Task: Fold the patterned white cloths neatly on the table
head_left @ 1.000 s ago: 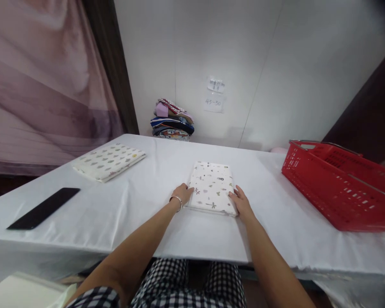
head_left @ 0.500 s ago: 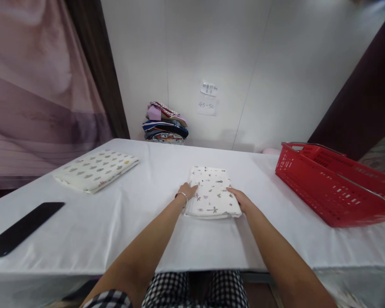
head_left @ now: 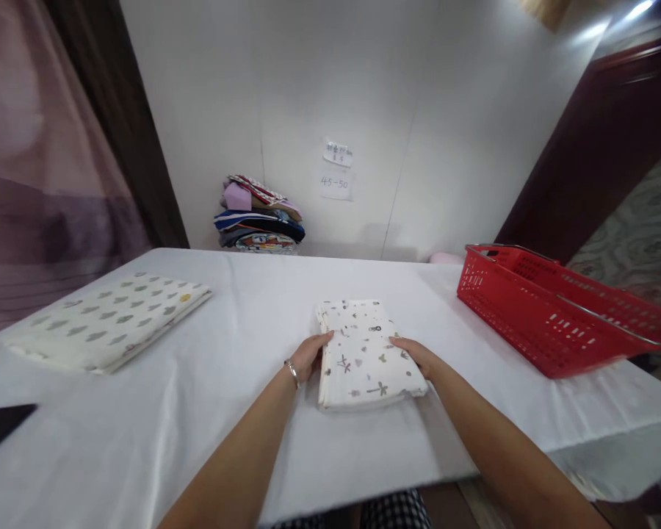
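A folded white cloth (head_left: 366, 353) with small printed figures lies in the middle of the table with the white cover (head_left: 198, 411). My left hand (head_left: 307, 356), a bangle on its wrist, grips the cloth's left side, thumb on top. The cloth's right side is gripped by my right hand (head_left: 419, 356), thumb also on top. The fingers of both hands are tucked at or under the cloth's edges, so I cannot see them fully.
A second folded cloth (head_left: 107, 319) with a leaf print lies at the left. At the right stands a red plastic basket (head_left: 556, 316). A flat black object (head_left: 0, 430) sits at the left edge. Folded clothes (head_left: 258, 217) are stacked against the back wall below a paper note (head_left: 336, 169).
Both hands have closed onto the cloth's sides and drawn it slightly nearer to me, turning it a little. The view has shifted, so the left objects slid toward the frame edge.
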`<state>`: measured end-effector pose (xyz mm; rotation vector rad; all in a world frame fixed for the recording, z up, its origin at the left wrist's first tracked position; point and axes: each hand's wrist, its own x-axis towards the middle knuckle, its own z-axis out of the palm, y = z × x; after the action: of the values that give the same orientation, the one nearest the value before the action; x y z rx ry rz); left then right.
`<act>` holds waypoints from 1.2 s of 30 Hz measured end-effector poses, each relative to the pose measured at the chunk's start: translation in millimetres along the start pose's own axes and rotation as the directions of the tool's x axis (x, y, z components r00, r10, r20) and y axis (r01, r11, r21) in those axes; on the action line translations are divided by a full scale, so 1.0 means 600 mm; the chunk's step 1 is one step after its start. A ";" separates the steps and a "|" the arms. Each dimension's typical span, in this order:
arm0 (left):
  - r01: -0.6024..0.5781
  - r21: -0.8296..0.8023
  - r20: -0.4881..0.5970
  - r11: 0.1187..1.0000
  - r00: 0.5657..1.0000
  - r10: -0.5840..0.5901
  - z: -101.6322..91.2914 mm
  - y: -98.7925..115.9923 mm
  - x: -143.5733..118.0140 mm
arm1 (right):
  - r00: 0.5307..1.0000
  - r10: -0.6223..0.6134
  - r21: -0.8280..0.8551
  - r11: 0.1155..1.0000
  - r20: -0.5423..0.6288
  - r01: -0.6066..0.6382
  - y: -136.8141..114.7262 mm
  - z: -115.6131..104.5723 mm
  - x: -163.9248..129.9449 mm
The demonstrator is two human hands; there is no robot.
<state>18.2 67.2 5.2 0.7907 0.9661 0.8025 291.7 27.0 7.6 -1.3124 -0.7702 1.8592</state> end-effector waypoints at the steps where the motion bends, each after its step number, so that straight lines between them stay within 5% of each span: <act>1: -0.021 0.013 0.024 1.000 1.000 0.020 -0.004 -0.002 0.004 | 1.000 -0.023 -0.029 0.999 -0.006 0.023 0.000 0.002 0.001; 5: -0.068 0.025 0.044 0.997 0.997 0.067 -0.011 -0.010 0.014 | 0.980 -0.140 -0.215 0.971 -0.140 0.108 -0.007 0.011 0.001; 8: -0.090 0.030 0.055 0.995 0.995 0.089 -0.008 -0.012 0.013 | 0.936 -0.244 -0.520 0.850 -0.255 0.080 -0.039 0.027 -0.003; 10: -0.109 0.018 0.086 0.994 0.991 0.107 -0.005 -0.014 0.011 | 0.912 -0.334 -0.767 0.641 -0.239 0.034 -0.071 0.047 -0.008; 12: -0.125 -0.010 0.131 0.992 0.983 0.125 -0.001 -0.017 0.008 | 0.891 -0.422 -0.949 0.314 -0.165 -0.027 -0.099 0.078 -0.012; 15: -0.139 -0.049 0.241 0.989 0.959 0.147 0.006 -0.023 0.004 | 0.870 -0.490 -0.971 -0.173 -0.059 -0.163 -0.108 0.146 -0.017; 17: -0.134 -0.072 0.322 0.988 0.935 0.150 0.009 -0.028 0.001 | 0.873 -0.488 -0.907 -0.374 0.015 -0.193 -0.089 0.194 -0.018; 19: -0.121 -0.098 0.369 0.988 0.917 0.149 0.011 -0.031 -0.003 | 0.881 -0.466 -0.866 -0.471 0.084 -0.167 -0.063 0.231 -0.020; 23: -0.097 -0.153 0.410 0.983 0.899 0.152 0.010 -0.030 -0.011 | 0.898 -0.430 -0.900 -0.421 0.091 -0.110 -0.052 0.249 -0.037; 30: 0.020 -0.303 0.546 0.953 0.823 0.156 0.003 -0.025 -0.013 | 0.934 -0.351 -0.998 -0.021 0.067 0.064 -0.094 0.212 -0.050; 36: 0.046 -0.264 0.528 0.964 0.843 0.104 -0.003 -0.026 0.000 | 0.927 -0.363 -0.994 -0.007 -0.096 -0.106 -0.084 0.200 -0.014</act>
<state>20.1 60.1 -8.9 0.7377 0.3298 0.6639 190.5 40.5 88.5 -2.1739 -2.1902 0.5165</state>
